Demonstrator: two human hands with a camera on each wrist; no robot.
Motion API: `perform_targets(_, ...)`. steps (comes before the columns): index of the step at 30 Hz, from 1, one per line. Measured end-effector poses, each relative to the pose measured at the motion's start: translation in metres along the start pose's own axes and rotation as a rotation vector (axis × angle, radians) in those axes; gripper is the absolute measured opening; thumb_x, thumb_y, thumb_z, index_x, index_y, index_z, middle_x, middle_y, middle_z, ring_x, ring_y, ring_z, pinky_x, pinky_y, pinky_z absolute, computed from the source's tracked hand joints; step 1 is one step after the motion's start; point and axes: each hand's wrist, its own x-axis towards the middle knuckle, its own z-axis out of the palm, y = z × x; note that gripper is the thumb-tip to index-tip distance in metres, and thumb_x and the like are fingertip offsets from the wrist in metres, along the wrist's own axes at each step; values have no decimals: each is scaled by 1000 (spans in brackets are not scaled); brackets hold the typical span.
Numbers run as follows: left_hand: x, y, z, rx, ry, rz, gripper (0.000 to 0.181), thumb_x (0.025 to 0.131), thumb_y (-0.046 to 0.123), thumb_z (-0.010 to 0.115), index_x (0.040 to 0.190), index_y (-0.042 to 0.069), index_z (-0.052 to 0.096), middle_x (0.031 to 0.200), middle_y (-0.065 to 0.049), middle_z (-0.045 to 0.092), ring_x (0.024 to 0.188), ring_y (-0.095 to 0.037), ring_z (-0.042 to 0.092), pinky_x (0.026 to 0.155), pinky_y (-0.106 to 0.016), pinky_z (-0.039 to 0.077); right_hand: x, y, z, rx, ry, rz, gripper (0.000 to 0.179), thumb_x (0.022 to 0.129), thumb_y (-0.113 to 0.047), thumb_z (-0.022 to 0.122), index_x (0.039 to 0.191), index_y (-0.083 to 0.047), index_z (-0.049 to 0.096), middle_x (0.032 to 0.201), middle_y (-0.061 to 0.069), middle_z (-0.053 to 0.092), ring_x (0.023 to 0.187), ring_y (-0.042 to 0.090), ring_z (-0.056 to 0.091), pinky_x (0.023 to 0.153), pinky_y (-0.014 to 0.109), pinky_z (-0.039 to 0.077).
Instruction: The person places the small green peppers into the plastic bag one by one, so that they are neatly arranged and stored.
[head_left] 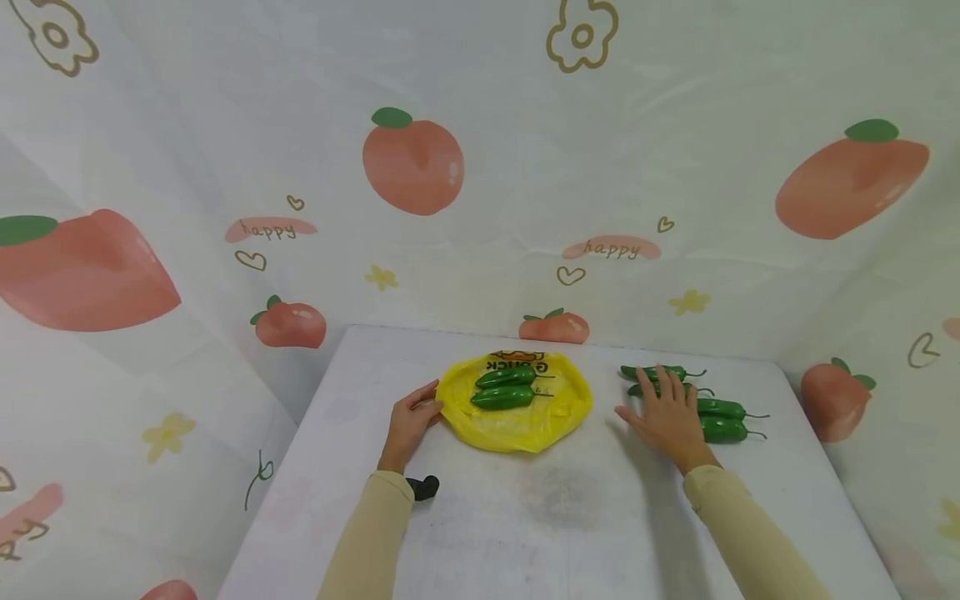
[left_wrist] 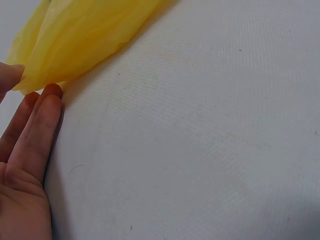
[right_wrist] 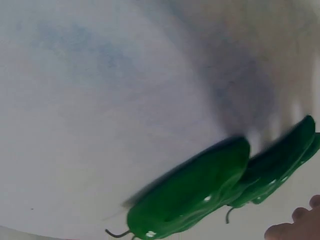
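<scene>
A yellow plastic bag (head_left: 517, 437) with dark print lies spread on the table, with two green peppers (head_left: 502, 397) side by side on it. My left hand (head_left: 408, 425) holds the bag's left edge; in the left wrist view, the thumb (left_wrist: 10, 76) lies on one side of the yellow plastic and the fingers (left_wrist: 47, 117) on the other. To the right, my right hand (head_left: 667, 421) hovers over several more green peppers (head_left: 723, 430), fingers spread and partly covering them. The right wrist view shows these peppers (right_wrist: 192, 192) with the fingertips (right_wrist: 280, 232) at the lower right corner.
A dark, curved object (head_left: 426, 488) pokes out beside the left forearm, mostly hidden by the sleeve. The white table (head_left: 555, 533) is backed and flanked by a hanging cloth (head_left: 495, 275) printed with fruit.
</scene>
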Motion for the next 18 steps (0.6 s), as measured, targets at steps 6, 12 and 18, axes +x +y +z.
perform_targets(6,-1,0,0,18,8,-6,45,95,20,72,138,30,65,137,-7,63,110,-17,69,90,-26,61,-5,11,0,-2,0,20,89,96,-59,58,159,-4,26,162,35,17,146,60,18,115,82,9)
perform_targets(12,-2,0,2,17,9,-2,47,95,20,72,140,28,63,137,-9,63,111,-17,69,90,-25,61,-11,21,1,-13,20,19,91,93,-57,64,156,-1,30,158,36,23,143,60,22,114,81,13)
perform_targets(18,-2,0,1,2,12,0,46,94,19,72,138,29,65,136,-9,63,111,-18,69,89,-25,62,-19,35,2,17,58,-33,91,87,-51,75,151,1,37,153,37,29,136,62,28,113,78,22)
